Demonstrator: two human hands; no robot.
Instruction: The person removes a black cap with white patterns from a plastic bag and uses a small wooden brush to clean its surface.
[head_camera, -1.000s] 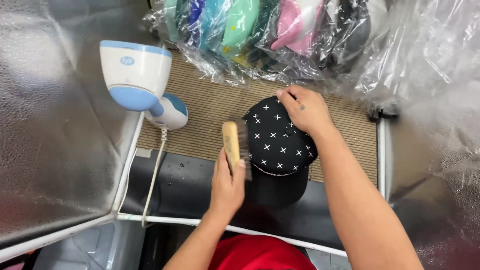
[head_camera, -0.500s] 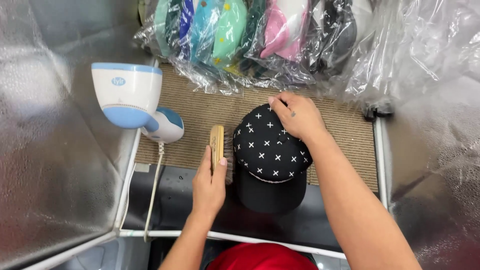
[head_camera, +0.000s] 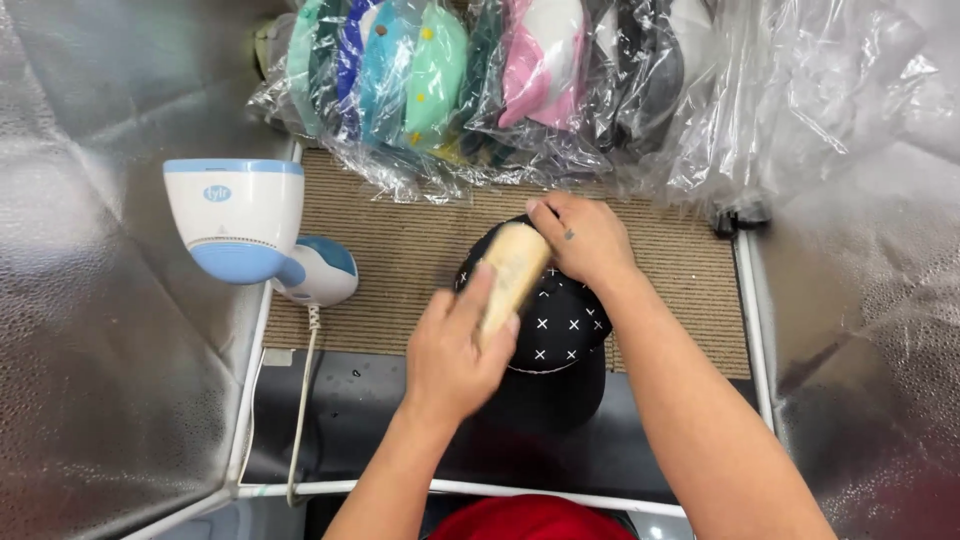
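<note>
A black cap patterned with small white crosses sits on the brown ribbed mat, its brim toward me. My right hand rests on the far side of the cap's crown and holds it. My left hand grips a wooden brush that lies across the top left of the crown, blurred with motion.
A white and blue handheld steamer with a cord stands at the mat's left edge. Several caps in clear plastic bags are lined up along the back. Silver foil walls close in left and right. A white frame bar runs near me.
My left hand has carried the brush from the mat beside the cap up onto the crown. My right hand stays on the cap.
</note>
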